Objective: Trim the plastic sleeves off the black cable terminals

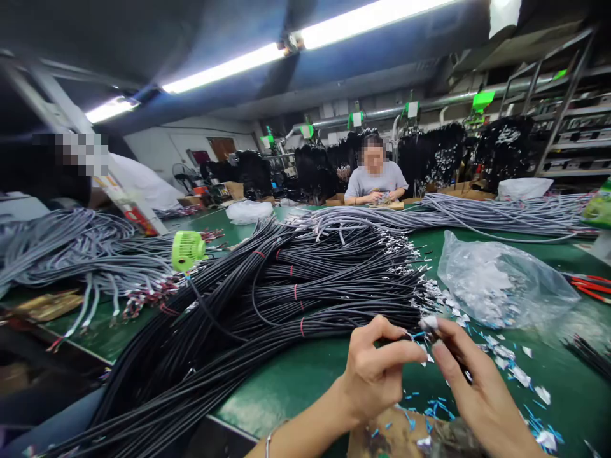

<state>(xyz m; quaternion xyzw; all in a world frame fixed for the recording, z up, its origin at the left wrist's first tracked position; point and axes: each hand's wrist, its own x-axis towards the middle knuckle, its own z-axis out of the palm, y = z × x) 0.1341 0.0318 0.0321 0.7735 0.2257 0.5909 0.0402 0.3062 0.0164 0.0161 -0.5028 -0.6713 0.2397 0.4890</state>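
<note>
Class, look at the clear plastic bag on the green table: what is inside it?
The clear plastic bag holds a heap of small white pieces. Its crinkled, glaring film blurs them, so what they are cannot be told.

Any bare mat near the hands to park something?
Bare green mat between the black cable bundle and the left hand. Crowded: paper scraps right of the right hand, the plastic bag behind, grey cables along the far edge.

Black cables (286,286) – red-banded – on green table (296,375); possibly blue scraps (436,407).
</note>
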